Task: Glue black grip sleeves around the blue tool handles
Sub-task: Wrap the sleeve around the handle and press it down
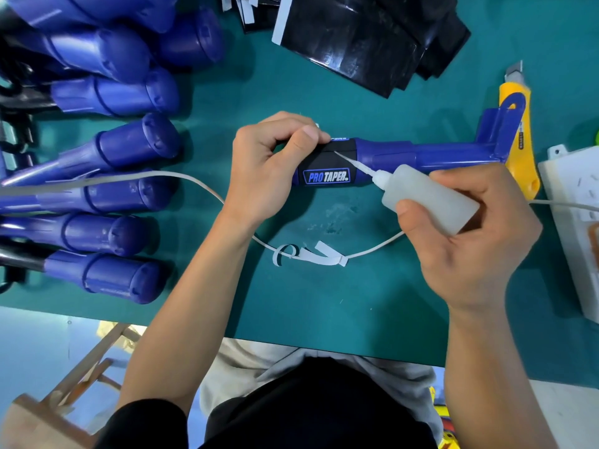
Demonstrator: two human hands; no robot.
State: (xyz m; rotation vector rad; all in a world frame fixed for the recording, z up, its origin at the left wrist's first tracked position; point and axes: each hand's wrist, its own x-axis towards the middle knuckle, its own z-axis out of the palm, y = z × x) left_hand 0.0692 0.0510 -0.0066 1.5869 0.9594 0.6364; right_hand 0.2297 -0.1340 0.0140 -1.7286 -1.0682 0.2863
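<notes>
A blue tool handle [418,152] lies across the middle of the green mat [324,303]. A black grip sleeve [327,171] printed PROTAPER is wrapped round its left end. My left hand [269,170] grips that end, thumb pressing the sleeve's upper edge. My right hand [466,231] holds a translucent glue bottle [428,197], whose thin nozzle tip touches the sleeve's seam near the blue body.
Several blue handles [129,147] are stacked at the left. Black sleeve sheets [356,43] lie at the top. A yellow utility knife [518,137] and a white power strip [573,205] sit at the right. A white cable [194,181] and peeled paper strips [314,254] lie near me.
</notes>
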